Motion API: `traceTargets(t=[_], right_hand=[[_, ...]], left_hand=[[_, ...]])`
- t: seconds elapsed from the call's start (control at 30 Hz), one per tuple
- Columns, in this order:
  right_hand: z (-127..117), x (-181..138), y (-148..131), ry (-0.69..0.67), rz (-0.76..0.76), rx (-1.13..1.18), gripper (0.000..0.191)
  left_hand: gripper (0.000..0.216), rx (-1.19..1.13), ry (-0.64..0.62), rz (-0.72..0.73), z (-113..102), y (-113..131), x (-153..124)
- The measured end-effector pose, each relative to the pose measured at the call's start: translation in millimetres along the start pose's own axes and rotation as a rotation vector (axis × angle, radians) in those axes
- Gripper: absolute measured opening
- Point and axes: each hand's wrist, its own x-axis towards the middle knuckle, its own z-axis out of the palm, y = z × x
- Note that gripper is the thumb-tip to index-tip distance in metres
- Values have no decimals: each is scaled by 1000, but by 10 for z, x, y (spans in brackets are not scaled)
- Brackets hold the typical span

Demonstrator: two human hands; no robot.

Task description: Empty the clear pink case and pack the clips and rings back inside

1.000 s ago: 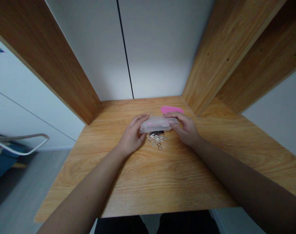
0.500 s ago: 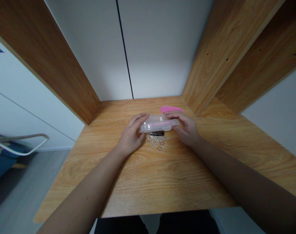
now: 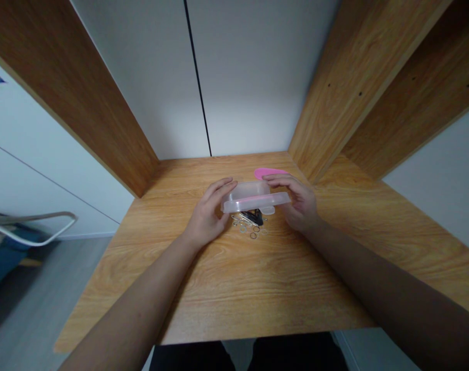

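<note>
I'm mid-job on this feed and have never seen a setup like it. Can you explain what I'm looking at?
There's no machine here: you see a person's bare hands, so each hand is a grip. The view comes from one camera worn on the head, looking forward and down.

The left grip holds the left end of a translucent plastic case, whose two halves are parted. The right grip touches its right end; how firmly, I can't tell.

On the wooden tabletop, just nearer the person than the case, lie a black clip-like item, thin silvery pieces and small rings. Beyond the right grip is a flat pink item.
</note>
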Motion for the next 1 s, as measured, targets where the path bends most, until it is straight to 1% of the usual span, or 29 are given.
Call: traceTargets(t=[0.1,0.17,0.27,0.4,0.47,0.67,0.83,1.0], right_hand=[[-1,-1,-42,33,-26,-12,35],[-3,-2,-71,45,-45,-26,35],[-5,-3,-101,61,-75,-30,34],[-7,-8,-102,87,-68,-43,43],[-8,-12,-93,90,-55,-45,44],[-5,-15,-86,120,-56,-32,40],[-5,12,-120,145,-154,-16,43],[11,40,-150,148,-167,4,29]], left_hand=[[59,-5,26,20,-3,18,9],[59,-17,30,23,-7,28,9],[63,-35,36,18,-15,41,3],[68,-34,36,31,-17,41,-7],[69,-18,26,43,-13,34,-9],[70,33,30,117,-5,33,-10],[75,61,62,182,-12,48,-11],[79,88,98,183,-18,25,2]])
